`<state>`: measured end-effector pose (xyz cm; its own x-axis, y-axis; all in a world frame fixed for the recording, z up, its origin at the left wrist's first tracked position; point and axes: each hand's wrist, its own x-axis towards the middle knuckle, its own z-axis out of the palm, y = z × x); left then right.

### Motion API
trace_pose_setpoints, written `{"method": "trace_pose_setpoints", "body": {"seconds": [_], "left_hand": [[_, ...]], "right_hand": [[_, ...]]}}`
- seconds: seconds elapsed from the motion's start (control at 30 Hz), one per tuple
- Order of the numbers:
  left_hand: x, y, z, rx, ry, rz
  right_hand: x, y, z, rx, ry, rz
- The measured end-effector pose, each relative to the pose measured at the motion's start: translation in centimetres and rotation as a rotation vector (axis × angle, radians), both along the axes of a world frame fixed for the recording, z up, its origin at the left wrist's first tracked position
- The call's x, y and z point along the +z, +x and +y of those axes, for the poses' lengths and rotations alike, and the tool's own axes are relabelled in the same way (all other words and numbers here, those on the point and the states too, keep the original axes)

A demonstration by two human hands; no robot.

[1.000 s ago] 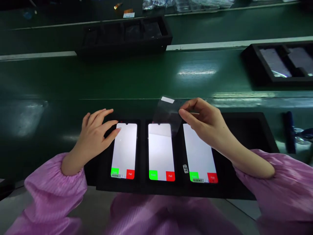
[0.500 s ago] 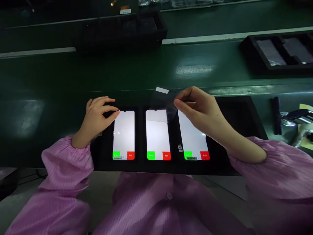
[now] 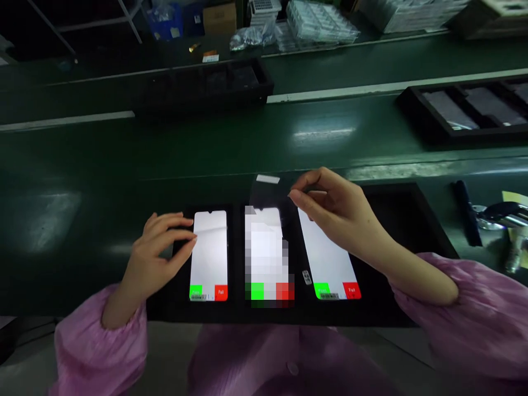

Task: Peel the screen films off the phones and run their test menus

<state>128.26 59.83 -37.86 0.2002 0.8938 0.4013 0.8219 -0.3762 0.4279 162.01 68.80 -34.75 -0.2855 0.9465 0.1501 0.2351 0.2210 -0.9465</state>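
Three lit phone screens lie in a row in a black tray, each with green and red boxes along the bottom. My left hand is at the left screen, thumb and forefinger pinched by its left edge. From those fingertips a faint line crosses the glass, like the edge of a clear film. My right hand pinches another clear film with a white tab, held over the top of the middle screen, which is partly pixelated. The right screen is partly covered by my right hand.
A small label sits between the middle and right screens. Dark-handled metal tools lie at the right. Farther back are a black tray with flat panels, another black tray and stacked clear plastic trays.
The view has tilted up, showing more of the back shelf. My left hand has drawn down along the left screen's edge, where a faint line now shows. The right hand still holds its film.
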Motion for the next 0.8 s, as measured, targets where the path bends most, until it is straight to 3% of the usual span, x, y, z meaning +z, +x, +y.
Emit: {"method": "trace_pose_setpoints", "body": {"seconds": [0.27,0.63,0.8], "left_hand": [[-0.9,-1.6,-3.0,0.018,-0.066,-0.005],[1.2,0.0,-1.9,0.164,-0.2,-0.004],[1.2,0.2,-1.5,0.179,-0.196,-0.022]], "right_hand": [[0.0,0.7,0.7,0.066,0.005,-0.106],[-0.2,0.9,1.3,0.053,0.04,-0.144],[-0.1,0.9,1.7,0.047,0.022,-0.128]]}}
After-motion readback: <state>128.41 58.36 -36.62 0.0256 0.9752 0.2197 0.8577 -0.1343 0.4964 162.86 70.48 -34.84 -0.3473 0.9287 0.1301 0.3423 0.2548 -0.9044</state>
